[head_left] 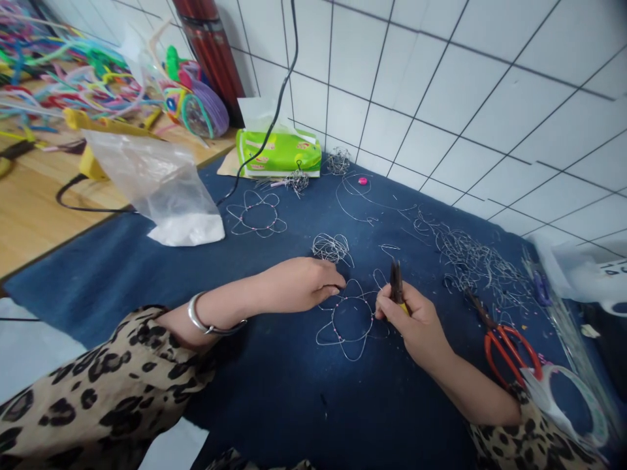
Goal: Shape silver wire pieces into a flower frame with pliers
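A flower-shaped wire piece (351, 340), a ring with looped petals and small pink beads, lies on the dark blue cloth. My left hand (308, 284) comes over its upper left side, fingers pinched on the wire of a petal. At the right of the ring, my right hand (416, 320) grips pliers (396, 279) with dark jaws pointing up and a bit of yellow handle showing. Its thumb and fingertips meet beside the ring's right edge, where a wire loop (379, 277) rises. A tangled coil of wire (331, 248) sits just beyond my left hand.
Another wire flower (257, 214) lies farther back. Red-handled scissors (509, 352), a tape roll (580, 398) and loose wire scraps (477, 254) are on the right. A plastic bag (161, 176), a green tissue pack (279, 153) and a black cable (274, 117) stand back left, before a tiled wall.
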### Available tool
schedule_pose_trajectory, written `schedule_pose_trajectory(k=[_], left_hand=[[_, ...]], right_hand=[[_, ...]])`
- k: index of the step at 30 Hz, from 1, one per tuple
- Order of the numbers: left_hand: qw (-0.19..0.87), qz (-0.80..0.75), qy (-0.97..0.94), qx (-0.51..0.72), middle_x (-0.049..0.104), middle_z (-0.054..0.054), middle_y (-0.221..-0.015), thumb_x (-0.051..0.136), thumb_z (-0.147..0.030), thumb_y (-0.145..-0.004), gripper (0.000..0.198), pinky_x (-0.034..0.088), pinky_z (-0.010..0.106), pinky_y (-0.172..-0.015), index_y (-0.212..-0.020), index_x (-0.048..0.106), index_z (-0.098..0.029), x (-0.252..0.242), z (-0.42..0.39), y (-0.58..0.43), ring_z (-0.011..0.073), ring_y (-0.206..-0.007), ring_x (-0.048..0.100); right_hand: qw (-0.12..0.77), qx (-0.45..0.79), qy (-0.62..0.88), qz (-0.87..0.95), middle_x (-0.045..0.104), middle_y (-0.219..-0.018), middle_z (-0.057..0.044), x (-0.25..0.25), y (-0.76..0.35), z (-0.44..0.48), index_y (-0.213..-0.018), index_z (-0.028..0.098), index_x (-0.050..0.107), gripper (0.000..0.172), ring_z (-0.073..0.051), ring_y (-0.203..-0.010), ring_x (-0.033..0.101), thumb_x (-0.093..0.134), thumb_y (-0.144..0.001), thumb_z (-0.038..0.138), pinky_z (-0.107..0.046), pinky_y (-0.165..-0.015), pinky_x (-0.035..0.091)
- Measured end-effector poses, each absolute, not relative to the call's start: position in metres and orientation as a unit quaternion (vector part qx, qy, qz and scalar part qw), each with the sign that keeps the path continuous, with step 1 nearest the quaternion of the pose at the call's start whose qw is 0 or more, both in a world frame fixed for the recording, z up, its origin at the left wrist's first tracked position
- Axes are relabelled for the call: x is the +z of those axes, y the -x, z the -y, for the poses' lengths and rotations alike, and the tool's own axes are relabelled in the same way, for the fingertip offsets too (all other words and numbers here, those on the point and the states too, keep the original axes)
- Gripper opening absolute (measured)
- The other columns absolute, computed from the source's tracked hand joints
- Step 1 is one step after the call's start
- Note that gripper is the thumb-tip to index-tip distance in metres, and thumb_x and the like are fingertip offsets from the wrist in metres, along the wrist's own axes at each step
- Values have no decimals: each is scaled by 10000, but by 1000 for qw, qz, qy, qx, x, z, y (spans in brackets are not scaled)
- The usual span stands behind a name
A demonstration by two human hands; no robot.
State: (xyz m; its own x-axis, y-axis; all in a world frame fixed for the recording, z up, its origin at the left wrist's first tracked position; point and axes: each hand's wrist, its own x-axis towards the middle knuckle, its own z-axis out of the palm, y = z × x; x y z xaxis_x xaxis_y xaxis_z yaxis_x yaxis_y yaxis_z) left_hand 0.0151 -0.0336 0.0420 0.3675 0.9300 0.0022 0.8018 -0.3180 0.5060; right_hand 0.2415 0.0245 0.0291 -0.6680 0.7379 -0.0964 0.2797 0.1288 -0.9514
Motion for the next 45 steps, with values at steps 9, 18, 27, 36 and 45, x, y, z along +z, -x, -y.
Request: schedule_pose_trajectory(k=[9,18,27,36,45], left_hand=[[185,-590,-783,67,603,7,-797,496,-244,-779,99,398,250,-613,-780,584,-199,41,40,-12,145,-713,565],[150,-591,-790,58,610,33,-793,434,-225,-804,128,390,262,-588,-785,550,-175,36,41,-21,161,-708,566],[219,-607,-748,153,538,-20,-612,418,-213,-833,81,356,235,-541,-820,492,-182,35,40,-28,110,-533,501],[463,-569,-617,284,540,-27,-707,432,-307,-856,134,417,203,-527,-850,480,-182,38,38,-31,80,-546,530],[533,-530,-625,212,614,6,-836,489,-225,-803,278,455,256,-599,-1074,424,-215,39,40,-22,119,-628,585]], right_hand=[[188,542,350,741,530,-711,5,32,-243,-23,-854,193,504,141,-119,-676,510,477,-846,331,-251,-661,408],[187,483,330,789,510,-722,9,37,-245,-16,-855,192,513,113,-98,-622,463,480,-845,300,-231,-612,390],[185,481,323,794,497,-701,17,34,-242,-17,-827,188,510,103,-92,-607,454,486,-839,287,-226,-602,384],[205,512,337,763,515,-682,21,32,-243,-18,-830,185,507,117,-89,-599,459,487,-845,298,-223,-592,374],[233,535,353,731,535,-687,20,29,-245,-22,-822,190,501,122,-100,-645,495,480,-854,305,-236,-638,392]])
